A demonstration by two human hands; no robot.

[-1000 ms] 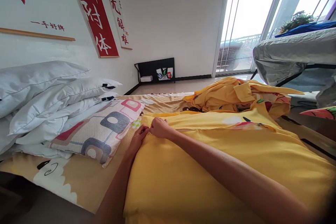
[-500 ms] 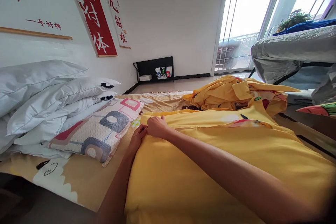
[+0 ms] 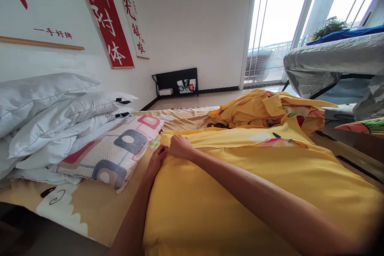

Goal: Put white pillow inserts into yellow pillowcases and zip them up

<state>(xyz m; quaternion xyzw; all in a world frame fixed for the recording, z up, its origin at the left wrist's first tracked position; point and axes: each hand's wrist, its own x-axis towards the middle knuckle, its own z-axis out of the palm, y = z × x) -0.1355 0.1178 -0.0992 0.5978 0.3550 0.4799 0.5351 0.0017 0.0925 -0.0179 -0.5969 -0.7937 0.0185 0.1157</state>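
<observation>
A large yellow cloth (image 3: pixel 228 192), perhaps bedding, lies spread and folded in front of me. My left hand (image 3: pixel 159 153) pinches its left edge, fingers closed. Right beside it, my right hand (image 3: pixel 180 147) is closed on the same edge, knuckles up. A folded strip with a printed pattern runs along the cloth's far side. The exact bit of fabric between my fingers is hidden by the hands. Just left of my hands lies a patterned pillow (image 3: pixel 112 154) in grey, pink and white.
White pillows (image 3: pixel 60 116) are stacked at the left. Behind the cloth is a crumpled yellow printed heap (image 3: pixel 255 108). A tan patterned sheet (image 3: pixel 99 212) covers the bed. A grey-covered table (image 3: pixel 336 56) stands at the right, and a black low stand (image 3: pixel 175 82) by the far wall.
The view has tilted and shifted slightly. My right hand has edged a little to the right relative to my left; both stay at the cloth's edge.
</observation>
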